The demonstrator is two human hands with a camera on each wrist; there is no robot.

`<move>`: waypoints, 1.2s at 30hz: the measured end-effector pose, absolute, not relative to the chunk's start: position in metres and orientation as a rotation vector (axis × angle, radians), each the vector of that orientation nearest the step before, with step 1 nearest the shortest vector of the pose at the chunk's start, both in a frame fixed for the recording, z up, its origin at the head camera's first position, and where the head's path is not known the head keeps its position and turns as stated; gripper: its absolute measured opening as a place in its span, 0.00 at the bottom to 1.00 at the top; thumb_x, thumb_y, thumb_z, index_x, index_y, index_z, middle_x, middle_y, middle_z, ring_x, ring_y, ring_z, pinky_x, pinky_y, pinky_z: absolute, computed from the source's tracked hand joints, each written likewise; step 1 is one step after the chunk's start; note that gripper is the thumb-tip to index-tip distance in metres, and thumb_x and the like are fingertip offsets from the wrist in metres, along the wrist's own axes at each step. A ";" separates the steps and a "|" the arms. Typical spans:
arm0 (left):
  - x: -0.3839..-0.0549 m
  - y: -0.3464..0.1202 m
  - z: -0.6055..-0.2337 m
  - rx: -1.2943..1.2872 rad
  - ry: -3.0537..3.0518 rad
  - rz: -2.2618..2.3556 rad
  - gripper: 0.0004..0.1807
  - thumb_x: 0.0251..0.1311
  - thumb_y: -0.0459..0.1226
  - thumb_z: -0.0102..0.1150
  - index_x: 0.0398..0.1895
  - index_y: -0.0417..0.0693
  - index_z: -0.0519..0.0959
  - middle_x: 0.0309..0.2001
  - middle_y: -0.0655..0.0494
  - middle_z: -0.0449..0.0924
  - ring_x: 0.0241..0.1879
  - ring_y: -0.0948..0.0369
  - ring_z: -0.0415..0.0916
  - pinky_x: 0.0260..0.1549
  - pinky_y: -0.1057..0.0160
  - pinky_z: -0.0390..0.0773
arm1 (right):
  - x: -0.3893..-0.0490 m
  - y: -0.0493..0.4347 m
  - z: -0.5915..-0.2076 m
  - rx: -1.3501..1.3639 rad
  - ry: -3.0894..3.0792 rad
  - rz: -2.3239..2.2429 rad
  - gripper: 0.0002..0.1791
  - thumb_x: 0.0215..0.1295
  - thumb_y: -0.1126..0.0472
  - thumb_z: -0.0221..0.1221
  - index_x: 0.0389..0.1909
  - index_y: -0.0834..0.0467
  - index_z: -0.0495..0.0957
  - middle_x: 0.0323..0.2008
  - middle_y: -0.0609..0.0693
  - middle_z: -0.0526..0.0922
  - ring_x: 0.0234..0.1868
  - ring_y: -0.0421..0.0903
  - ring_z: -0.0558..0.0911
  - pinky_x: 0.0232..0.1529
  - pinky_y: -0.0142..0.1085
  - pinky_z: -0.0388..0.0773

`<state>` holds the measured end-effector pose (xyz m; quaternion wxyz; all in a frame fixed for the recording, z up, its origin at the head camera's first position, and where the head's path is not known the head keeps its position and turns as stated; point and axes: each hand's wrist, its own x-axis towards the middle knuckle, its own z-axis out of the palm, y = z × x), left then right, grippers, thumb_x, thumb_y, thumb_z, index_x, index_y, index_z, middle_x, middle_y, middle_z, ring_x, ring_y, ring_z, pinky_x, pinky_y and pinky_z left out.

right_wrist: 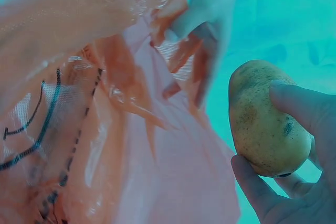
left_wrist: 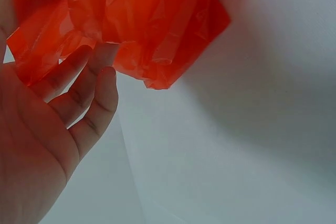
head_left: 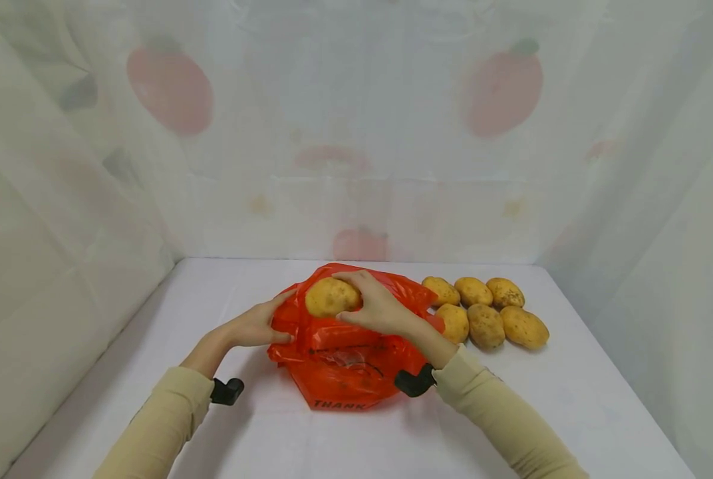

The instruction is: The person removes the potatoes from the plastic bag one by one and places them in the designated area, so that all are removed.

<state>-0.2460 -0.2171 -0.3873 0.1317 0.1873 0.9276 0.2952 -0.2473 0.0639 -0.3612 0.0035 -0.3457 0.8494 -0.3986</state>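
A red plastic bag (head_left: 347, 382) with dark printing stands in the middle of the white table. At its left edge my left hand (head_left: 251, 327) holds the plastic between thumb and fingers; in the left wrist view its fingers (left_wrist: 79, 98) reach up under the red film. My right hand (head_left: 383, 307) grips a yellow potato (head_left: 326, 297) above the bag, in front of its raised back side. From the right wrist, thumb and fingertips show around that potato (right_wrist: 265, 119), which is apart from the bag (right_wrist: 178, 166) in that view. The bag's inside is mostly hidden.
Several potatoes (head_left: 487, 326) lie in two rows right of the bag, the nearest-left one partly behind its edge. White table surface (head_left: 255, 426) extends in front and to the left. Pale curtains (head_left: 356, 133) with faded fruit prints surround the table's back and sides.
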 end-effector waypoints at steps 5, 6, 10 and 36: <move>-0.246 -0.216 -0.387 0.548 2.690 0.861 0.49 0.49 0.44 0.65 0.72 0.54 0.47 0.63 0.46 0.63 0.58 0.49 0.64 0.56 0.44 0.66 | -0.238 0.078 -0.353 -1.103 2.695 -1.262 0.37 0.53 0.56 0.65 0.64 0.45 0.61 0.57 0.45 0.66 0.51 0.40 0.71 0.51 0.37 0.73; -0.246 -0.216 -0.387 0.548 2.690 0.862 0.49 0.49 0.44 0.65 0.72 0.54 0.47 0.63 0.46 0.63 0.58 0.49 0.64 0.56 0.43 0.66 | -0.236 0.081 -0.351 -1.098 2.700 -1.267 0.37 0.53 0.55 0.65 0.64 0.44 0.61 0.57 0.44 0.66 0.51 0.39 0.71 0.51 0.36 0.73; -0.247 -0.215 -0.389 0.534 2.681 0.872 0.49 0.49 0.43 0.65 0.72 0.56 0.48 0.63 0.47 0.63 0.58 0.50 0.64 0.56 0.44 0.67 | -0.230 0.095 -0.344 -1.096 2.708 -1.325 0.37 0.52 0.57 0.66 0.64 0.43 0.61 0.57 0.44 0.65 0.52 0.39 0.70 0.50 0.36 0.74; -0.247 -0.216 -0.392 0.533 2.687 0.867 0.49 0.49 0.45 0.66 0.72 0.56 0.47 0.66 0.46 0.59 0.61 0.48 0.61 0.56 0.42 0.66 | -0.206 0.154 -0.350 -1.080 2.664 -1.707 0.39 0.51 0.67 0.66 0.64 0.51 0.60 0.60 0.49 0.64 0.54 0.47 0.72 0.49 0.36 0.77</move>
